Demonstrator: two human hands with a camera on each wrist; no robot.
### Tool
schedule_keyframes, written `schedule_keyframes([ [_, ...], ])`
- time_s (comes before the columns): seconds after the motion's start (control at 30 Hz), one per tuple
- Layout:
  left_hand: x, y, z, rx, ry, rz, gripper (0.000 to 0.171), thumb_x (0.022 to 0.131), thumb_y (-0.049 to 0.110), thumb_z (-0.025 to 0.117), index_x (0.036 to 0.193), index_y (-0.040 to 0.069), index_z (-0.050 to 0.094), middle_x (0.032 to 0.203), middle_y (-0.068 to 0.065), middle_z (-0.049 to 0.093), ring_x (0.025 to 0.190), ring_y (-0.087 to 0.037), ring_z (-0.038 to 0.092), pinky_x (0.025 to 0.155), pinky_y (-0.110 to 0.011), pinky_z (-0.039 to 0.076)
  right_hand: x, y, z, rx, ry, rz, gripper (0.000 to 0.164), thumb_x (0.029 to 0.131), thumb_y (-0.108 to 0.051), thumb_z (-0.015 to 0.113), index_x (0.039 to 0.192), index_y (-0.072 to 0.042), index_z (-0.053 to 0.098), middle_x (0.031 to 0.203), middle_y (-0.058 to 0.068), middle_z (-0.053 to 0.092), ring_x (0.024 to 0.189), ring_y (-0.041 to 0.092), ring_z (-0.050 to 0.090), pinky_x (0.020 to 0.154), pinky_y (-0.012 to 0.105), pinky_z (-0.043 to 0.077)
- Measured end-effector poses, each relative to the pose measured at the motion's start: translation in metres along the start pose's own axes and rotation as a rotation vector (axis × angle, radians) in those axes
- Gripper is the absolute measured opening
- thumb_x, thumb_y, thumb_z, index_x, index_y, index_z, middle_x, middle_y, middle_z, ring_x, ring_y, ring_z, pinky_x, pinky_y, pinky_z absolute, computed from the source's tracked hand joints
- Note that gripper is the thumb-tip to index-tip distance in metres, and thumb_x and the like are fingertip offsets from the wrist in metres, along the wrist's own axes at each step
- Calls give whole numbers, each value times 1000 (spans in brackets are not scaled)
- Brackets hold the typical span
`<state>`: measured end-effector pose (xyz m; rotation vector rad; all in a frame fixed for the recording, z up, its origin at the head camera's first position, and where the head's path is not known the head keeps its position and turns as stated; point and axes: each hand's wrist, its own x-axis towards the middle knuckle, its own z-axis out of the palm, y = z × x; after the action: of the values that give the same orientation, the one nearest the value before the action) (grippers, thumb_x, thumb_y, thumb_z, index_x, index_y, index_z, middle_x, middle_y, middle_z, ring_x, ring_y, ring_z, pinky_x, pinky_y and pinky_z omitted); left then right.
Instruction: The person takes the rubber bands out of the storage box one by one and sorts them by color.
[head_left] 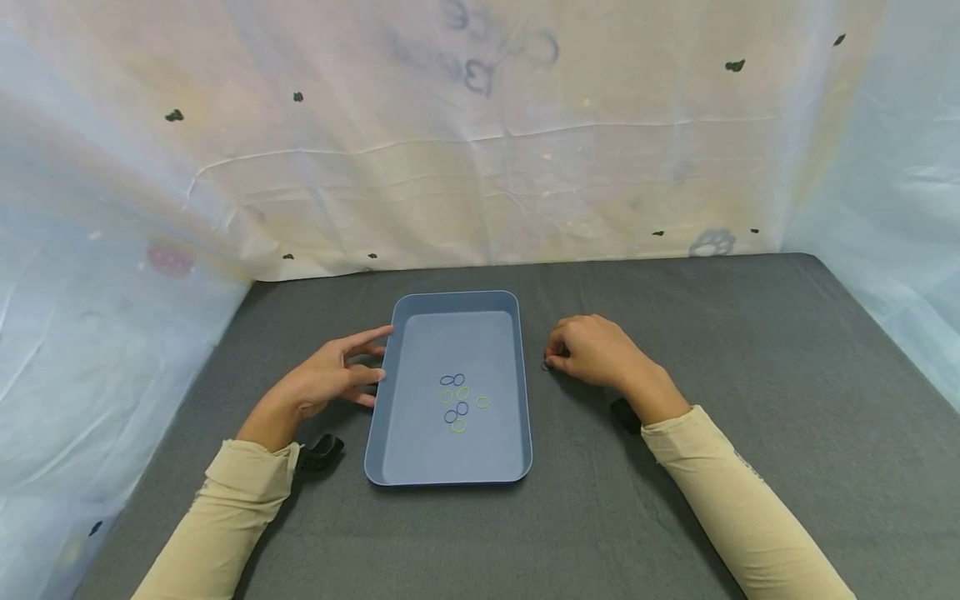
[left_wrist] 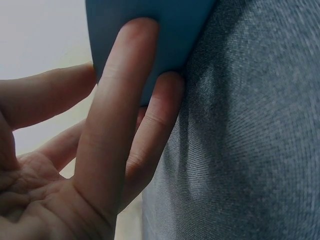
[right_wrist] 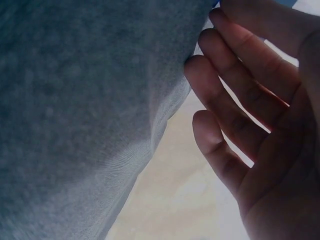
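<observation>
A blue-grey rectangular tray (head_left: 450,462) lies on the dark grey cloth, and several thin loops, seemingly rubber bands, are inside it. Among them are a yellow band (head_left: 483,397) and a dark blue band (head_left: 468,408). My left hand (head_left: 330,377) touches the tray's left side with spread, mostly straight fingers; the left wrist view shows its fingertips (left_wrist: 142,30) against the outer wall. To the right of the tray, my right hand (head_left: 596,350) pinches a small dark rubber band (head_left: 545,366) low at the cloth. In the right wrist view the thumb largely hides this band.
Grey cloth (head_left: 720,350) covers the table around the tray. Pale printed sheeting (head_left: 480,200) hangs behind the table's far edge and along both sides. A black wrist strap (head_left: 322,452) sits at the left wrist, and another dark strap (head_left: 625,415) at the right wrist.
</observation>
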<state>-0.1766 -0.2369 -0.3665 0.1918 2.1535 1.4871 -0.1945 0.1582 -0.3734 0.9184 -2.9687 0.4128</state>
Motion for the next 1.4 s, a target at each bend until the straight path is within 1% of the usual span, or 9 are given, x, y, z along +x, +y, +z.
schedule_keyframes([
  [0.3, 0, -1, 0, 6, 0, -2, 75, 98, 5, 60, 160, 20, 21, 157, -28, 26, 111, -30, 65, 81, -43, 63, 0, -2, 0, -7, 10, -3, 5, 90, -25, 75, 90, -20, 78, 96, -3, 72, 81, 14, 65, 71, 36, 55],
  [0.5, 0, 2, 0, 6, 5, -8, 75, 98, 5, 61, 160, 21, 22, 156, -28, 26, 111, -29, 65, 82, -43, 63, 2, -8, -4, -12, 77, -27, 6, 89, -25, 77, 92, -20, 78, 95, -4, 70, 84, 17, 66, 75, 39, 56],
  [0.7, 0, 2, -1, 8, 9, -11, 75, 97, 5, 61, 160, 21, 23, 157, -27, 26, 111, -30, 65, 81, -44, 63, 3, -16, -8, 8, 144, -42, 9, 89, -25, 76, 96, -19, 78, 99, -3, 71, 88, 19, 66, 80, 42, 56],
  [0.87, 0, 1, 0, 7, 9, -8, 75, 98, 4, 60, 160, 21, 22, 157, -27, 26, 112, -31, 64, 81, -44, 63, 3, -25, -10, 41, 164, -48, 10, 89, -24, 76, 98, -19, 79, 102, -2, 71, 94, 20, 66, 81, 40, 57],
  [1.0, 0, 0, 0, 5, 7, -12, 75, 98, 4, 60, 160, 21, 22, 157, -28, 26, 111, -30, 65, 81, -45, 63, 3, -30, -8, 43, 180, -71, 11, 89, -24, 77, 98, -18, 79, 103, -2, 71, 98, 21, 66, 81, 40, 58],
  [1.2, 2, 2, -1, 11, 6, -10, 75, 98, 5, 60, 160, 21, 22, 157, -27, 25, 111, -30, 65, 82, -45, 63, 6, -36, -5, 45, 206, -107, 10, 88, -23, 78, 97, -18, 79, 102, -3, 71, 96, 19, 66, 81, 38, 58],
  [1.4, 0, 1, -1, 5, 9, -24, 75, 98, 5, 61, 160, 22, 23, 158, -26, 24, 109, -28, 66, 81, -45, 63, 7, -44, 0, 55, 202, -151, 11, 88, -23, 78, 97, -18, 79, 102, -3, 71, 96, 19, 65, 83, 38, 57],
])
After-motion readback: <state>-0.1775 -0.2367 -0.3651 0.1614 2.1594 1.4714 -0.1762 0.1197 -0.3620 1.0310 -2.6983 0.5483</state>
